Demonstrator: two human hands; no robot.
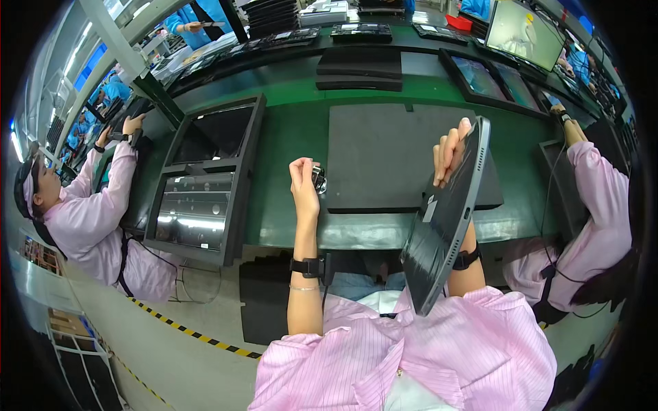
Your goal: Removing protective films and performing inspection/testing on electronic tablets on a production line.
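Note:
Upright on its edge and tilted, a dark grey tablet (449,219) is in my right hand (449,154). The fingers wrap its upper part from behind, and the thumb is hidden by the tablet. My left hand (303,186) is raised over the table's front edge, its fingers curled. Against the fingers' inner side is a small shiny metal piece (319,179), too small to name exactly. A flat black foam pad (384,154) lies on the green table (295,130) between and beyond my hands. Black bands circle both wrists.
Left of me stands a black tray (233,205) holding dark screen panels. Another tray with tablets (490,81) lies at the far right, near a monitor (524,34). A black foam block (358,68) sits farther back. Co-workers in pink sit on both sides.

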